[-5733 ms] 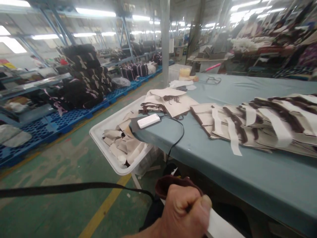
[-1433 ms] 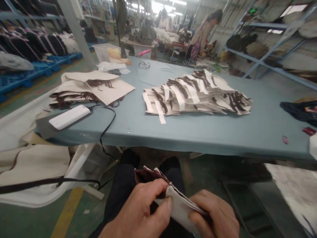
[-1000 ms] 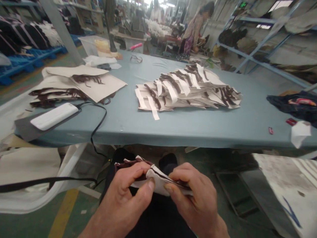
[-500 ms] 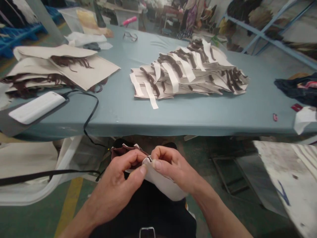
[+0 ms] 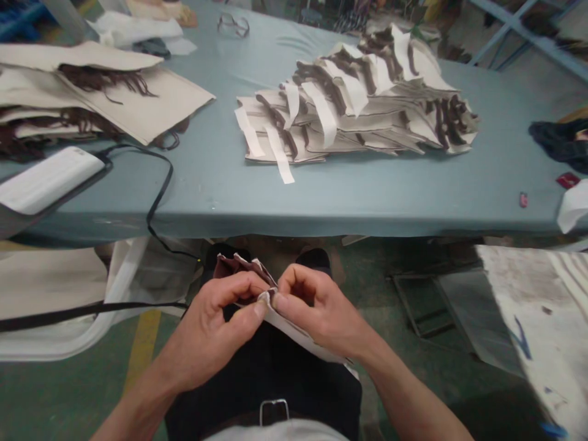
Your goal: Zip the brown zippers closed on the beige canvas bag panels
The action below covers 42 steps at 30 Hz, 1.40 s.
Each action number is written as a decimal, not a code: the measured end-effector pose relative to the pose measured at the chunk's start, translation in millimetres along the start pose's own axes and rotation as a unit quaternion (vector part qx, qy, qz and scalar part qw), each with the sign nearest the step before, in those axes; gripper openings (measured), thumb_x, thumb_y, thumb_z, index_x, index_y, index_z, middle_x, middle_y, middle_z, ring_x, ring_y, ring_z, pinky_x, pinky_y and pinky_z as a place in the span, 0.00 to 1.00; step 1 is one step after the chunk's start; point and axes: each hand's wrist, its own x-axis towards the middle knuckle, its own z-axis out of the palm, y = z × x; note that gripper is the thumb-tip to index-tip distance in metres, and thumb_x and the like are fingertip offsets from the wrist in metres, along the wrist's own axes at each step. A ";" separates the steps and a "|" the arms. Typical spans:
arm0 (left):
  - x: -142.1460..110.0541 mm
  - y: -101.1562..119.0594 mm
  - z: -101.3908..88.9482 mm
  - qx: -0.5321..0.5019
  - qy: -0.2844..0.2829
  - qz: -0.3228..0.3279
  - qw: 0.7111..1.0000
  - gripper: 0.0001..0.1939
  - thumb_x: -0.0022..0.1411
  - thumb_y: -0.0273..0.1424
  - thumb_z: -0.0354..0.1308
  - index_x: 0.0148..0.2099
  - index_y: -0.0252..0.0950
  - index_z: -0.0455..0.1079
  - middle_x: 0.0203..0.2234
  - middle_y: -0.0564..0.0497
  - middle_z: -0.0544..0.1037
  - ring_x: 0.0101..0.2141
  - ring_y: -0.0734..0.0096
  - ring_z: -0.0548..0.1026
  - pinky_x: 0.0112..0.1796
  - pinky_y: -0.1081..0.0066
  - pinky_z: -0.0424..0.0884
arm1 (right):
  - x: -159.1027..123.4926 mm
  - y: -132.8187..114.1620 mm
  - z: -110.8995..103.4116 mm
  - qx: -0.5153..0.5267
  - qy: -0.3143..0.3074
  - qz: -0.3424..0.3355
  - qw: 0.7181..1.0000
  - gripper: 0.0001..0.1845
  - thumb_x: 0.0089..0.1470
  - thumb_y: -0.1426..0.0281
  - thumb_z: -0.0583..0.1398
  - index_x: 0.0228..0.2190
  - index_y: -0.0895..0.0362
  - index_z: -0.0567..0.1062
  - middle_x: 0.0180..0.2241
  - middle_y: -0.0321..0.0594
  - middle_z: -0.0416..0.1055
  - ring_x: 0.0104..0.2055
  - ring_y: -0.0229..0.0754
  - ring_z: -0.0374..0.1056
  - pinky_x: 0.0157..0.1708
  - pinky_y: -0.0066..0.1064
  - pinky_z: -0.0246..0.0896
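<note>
Over my lap, a folded off-white and dark brown fabric piece (image 5: 303,334) is pinched between both hands. My left hand (image 5: 225,327) closes thumb and forefinger on its edge from the left. My right hand (image 5: 316,309) grips the same edge from the right, its fingertips close to the left ones. Pleated brown cloth with pale edges sticks out beyond my fingers, and the off-white part hangs below my right hand. My palms and fingers hide the middle of the piece.
A blue-green table (image 5: 367,202) spans the front. On it lie a heap of beige-brown fabric pieces (image 5: 349,116), a stack of beige panels with brown fringe (image 5: 174,104), a white power bank (image 5: 50,177) with a black cable and eyeglasses (image 5: 233,26). A white chair (image 5: 105,312) stands left.
The view has tipped down and the table sits higher in it. The fabric's off-white part has turned in my hands and now looks narrower. Both hands keep their pinch.
</note>
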 end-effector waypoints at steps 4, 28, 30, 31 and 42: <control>0.8 4.8 4.1 0.010 -0.001 -0.012 1.000 0.06 0.61 0.30 0.61 0.31 0.38 0.78 0.26 0.56 0.79 0.28 0.73 0.73 0.31 0.77 0.68 | -10.5 -7.2 5.4 -0.170 0.105 -0.097 0.975 0.06 0.58 0.69 0.62 0.29 0.54 0.70 0.26 0.31 0.70 0.27 0.34 0.64 0.28 0.26 0.58; 1.7 -61.1 48.2 -0.098 0.276 -0.074 0.953 0.19 0.65 0.42 0.62 0.26 0.39 0.64 0.20 0.58 0.63 0.23 0.74 0.60 0.25 0.74 0.60 | 10.0 55.5 43.1 -0.210 0.112 -0.091 0.967 0.15 0.62 0.65 0.58 0.25 0.51 0.61 0.20 0.30 0.64 0.21 0.34 0.58 0.25 0.27 0.51; 5.1 -65.4 52.0 -0.145 0.299 -0.095 0.938 0.21 0.65 0.46 0.61 0.27 0.39 0.62 0.20 0.59 0.62 0.22 0.76 0.58 0.23 0.75 0.60 | 14.6 60.0 49.4 -0.221 0.109 -0.112 0.963 0.16 0.59 0.67 0.58 0.23 0.51 0.58 0.19 0.28 0.60 0.20 0.33 0.54 0.23 0.28 0.48; 7.6 -65.6 53.2 -0.169 0.311 -0.104 0.930 0.22 0.65 0.48 0.60 0.27 0.39 0.60 0.19 0.59 0.61 0.21 0.76 0.57 0.22 0.75 0.59 | 16.5 61.7 53.5 -0.231 0.119 -0.125 0.957 0.16 0.57 0.68 0.58 0.23 0.51 0.57 0.18 0.28 0.59 0.20 0.33 0.54 0.23 0.28 0.47; 10.7 -38.0 38.5 -0.201 0.251 -0.057 0.945 0.30 0.67 0.55 0.63 0.25 0.36 0.67 0.19 0.56 0.65 0.21 0.77 0.59 0.22 0.74 0.56 | -1.2 45.7 45.5 -0.076 0.185 -0.097 0.975 0.12 0.61 0.59 0.62 0.31 0.53 0.70 0.23 0.31 0.70 0.23 0.35 0.64 0.24 0.26 0.59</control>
